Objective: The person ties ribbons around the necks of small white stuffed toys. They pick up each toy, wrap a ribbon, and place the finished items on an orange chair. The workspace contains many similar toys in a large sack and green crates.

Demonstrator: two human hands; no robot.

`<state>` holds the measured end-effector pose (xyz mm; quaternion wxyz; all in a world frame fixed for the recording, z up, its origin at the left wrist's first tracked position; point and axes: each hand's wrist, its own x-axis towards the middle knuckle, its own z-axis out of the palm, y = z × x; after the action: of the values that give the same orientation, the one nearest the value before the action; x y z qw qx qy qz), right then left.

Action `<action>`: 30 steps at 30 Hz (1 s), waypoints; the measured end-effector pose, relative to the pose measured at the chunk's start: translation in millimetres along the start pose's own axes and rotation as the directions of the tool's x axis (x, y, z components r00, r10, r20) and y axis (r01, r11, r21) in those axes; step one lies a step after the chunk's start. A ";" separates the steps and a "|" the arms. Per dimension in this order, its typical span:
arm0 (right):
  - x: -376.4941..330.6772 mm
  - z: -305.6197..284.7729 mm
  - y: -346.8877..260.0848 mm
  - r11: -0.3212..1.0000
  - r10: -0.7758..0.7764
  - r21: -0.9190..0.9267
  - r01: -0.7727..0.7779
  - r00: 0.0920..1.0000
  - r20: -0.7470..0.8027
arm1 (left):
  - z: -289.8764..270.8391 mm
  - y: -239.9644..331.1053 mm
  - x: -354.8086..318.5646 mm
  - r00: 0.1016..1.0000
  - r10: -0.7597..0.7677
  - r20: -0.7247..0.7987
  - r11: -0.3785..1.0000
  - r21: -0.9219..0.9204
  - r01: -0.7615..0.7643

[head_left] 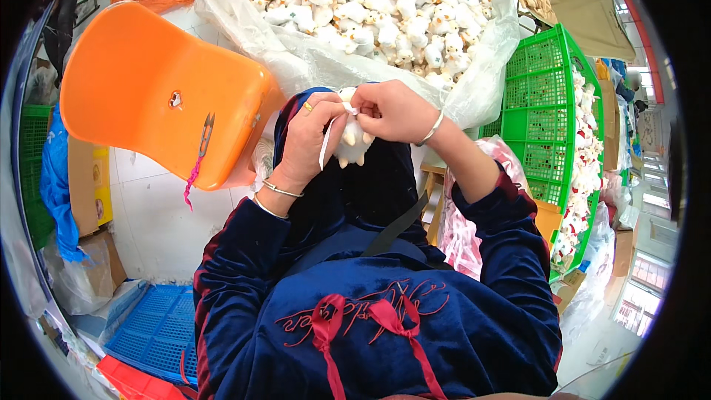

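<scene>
At the neck of the toy (353, 151), your left hand (305, 135) and right hand (396, 111) are pinching a ribbon (324, 150), nearly touching.

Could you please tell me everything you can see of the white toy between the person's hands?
The toy is small and white, plush by its look, with a rounded body and short, cream-coloured limbs. It is over the lap, its feet toward the person and its head away. The left hand and right hand pinch a white ribbon at its neck, hiding part of the head; one strip hangs loose. Whether the ribbon is knotted cannot be told.
</scene>
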<state>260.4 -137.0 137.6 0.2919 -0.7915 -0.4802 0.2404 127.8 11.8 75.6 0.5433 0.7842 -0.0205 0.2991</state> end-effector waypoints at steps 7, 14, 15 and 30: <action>0.9 -19.4 17.6 0.968 0.111 0.221 -0.121 0.992 0.056 | 1.3 -3.0 -2.4 0.999 0.052 0.004 0.998 0.038 -0.053; -2.5 15.1 17.5 0.392 0.180 0.916 -0.087 0.984 0.017 | -3.5 -4.4 -2.0 0.996 0.065 0.069 0.996 0.058 -0.069; -4.4 18.3 24.1 0.443 0.189 0.889 -0.114 0.982 0.031 | -7.5 -5.5 -4.0 0.994 0.047 0.102 0.997 0.059 -0.054; -15.1 40.7 -0.5 0.996 -0.005 0.088 0.030 0.961 -0.276 | -9.1 3.4 -9.6 0.997 -0.021 0.074 0.999 0.038 0.018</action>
<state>226.8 -141.0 110.4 0.3938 -0.7987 -0.4305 0.1472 114.6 15.4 75.8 0.5302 0.8050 -0.0274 0.2648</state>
